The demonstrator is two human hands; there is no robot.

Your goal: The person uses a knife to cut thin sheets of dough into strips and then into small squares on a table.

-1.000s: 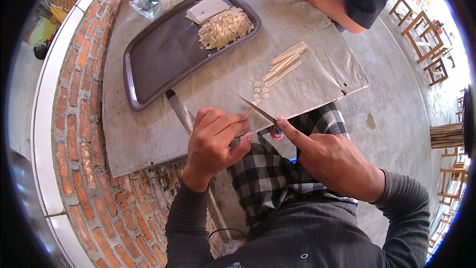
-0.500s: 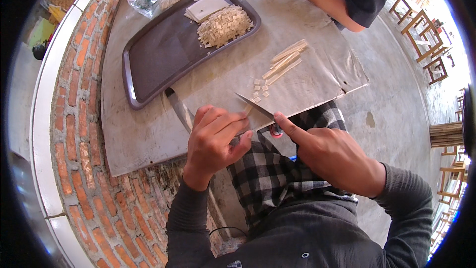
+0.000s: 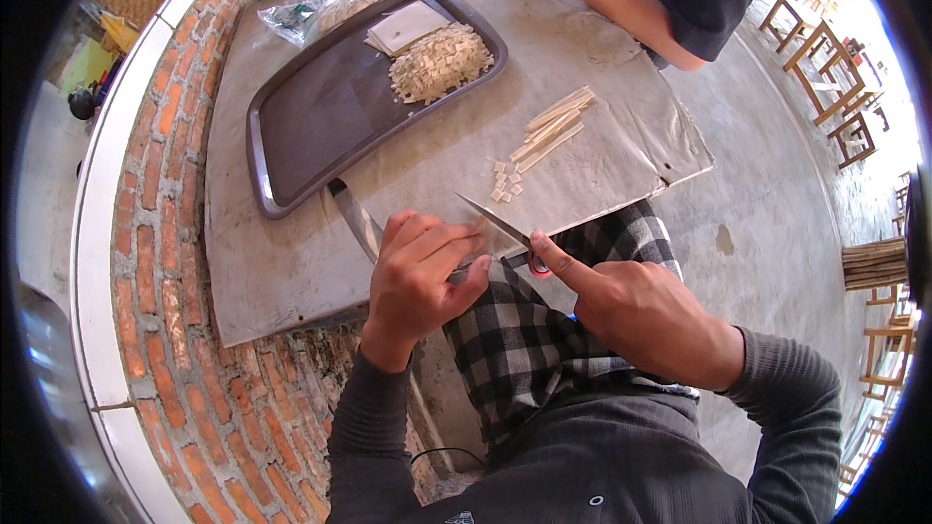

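Observation:
My right hand (image 3: pixel 650 306) grips a pair of scissors (image 3: pixel 495 220), its index finger stretched along them. Their blades point up and left over the table's near edge, and a red ring shows below my finger. Close to the blades, my left hand (image 3: pixel 417 267) is closed, fingers curled, on a thin pale strip that is mostly hidden. Several small pale squares (image 3: pixel 505 182) lie just beyond the scissors. Past them rests a bundle of long pale strips (image 3: pixel 553 126). A flat metal blade-like piece with a dark end (image 3: pixel 354 216) runs under my left hand.
A brown tray (image 3: pixel 320 126) holds a heap of pale cut pieces (image 3: pixel 442 63) and a stack of pale sheets (image 3: pixel 408 27). Behind it lies a clear plastic bag (image 3: pixel 335 8). Another person's arm (image 3: pixel 616 0) rests at the far side. A brick wall (image 3: pixel 146 281) borders the left.
The scissors and my right hand have shifted slightly down, and the blades look narrower. The whole view has tilted a little. My left hand stays almost in place.

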